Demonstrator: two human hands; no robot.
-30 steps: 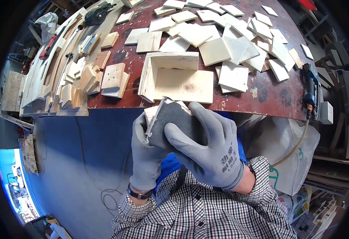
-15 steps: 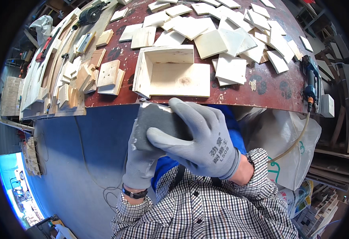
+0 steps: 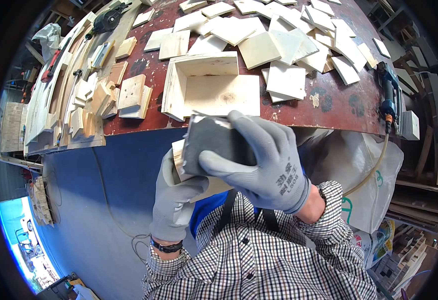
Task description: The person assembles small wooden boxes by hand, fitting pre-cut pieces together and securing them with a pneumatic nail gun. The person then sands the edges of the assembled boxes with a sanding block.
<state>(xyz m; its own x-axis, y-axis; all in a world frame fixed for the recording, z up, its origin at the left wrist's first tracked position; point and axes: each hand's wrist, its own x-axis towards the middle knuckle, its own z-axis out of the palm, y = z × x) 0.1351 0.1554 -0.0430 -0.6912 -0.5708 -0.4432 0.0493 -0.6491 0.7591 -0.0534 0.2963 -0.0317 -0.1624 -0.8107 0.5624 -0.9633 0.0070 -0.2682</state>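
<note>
My right hand (image 3: 274,167), in a grey work glove, is closed around a dark grey sanding block (image 3: 213,142) with a ragged pale edge. The block lies against a light wooden piece (image 3: 178,154), covering most of it. My left hand (image 3: 174,200), gloved too, grips that piece from below and left; its end grain shows beside the thumb. Both hands are in front of the bench edge. Just beyond them, an open-sided wooden box (image 3: 219,95) rests at the edge of the red workbench (image 3: 324,112).
Many thin square wooden panels (image 3: 286,82) lie in a loose pile at the back. Small wood blocks (image 3: 131,92) stand in stacks at the left. A blue power tool (image 3: 389,95) with a hose sits on the right edge, above a white sack (image 3: 364,170).
My right hand and the sanding block have shifted right and slightly up across the wooden piece. The end of that piece now shows at the left of the block.
</note>
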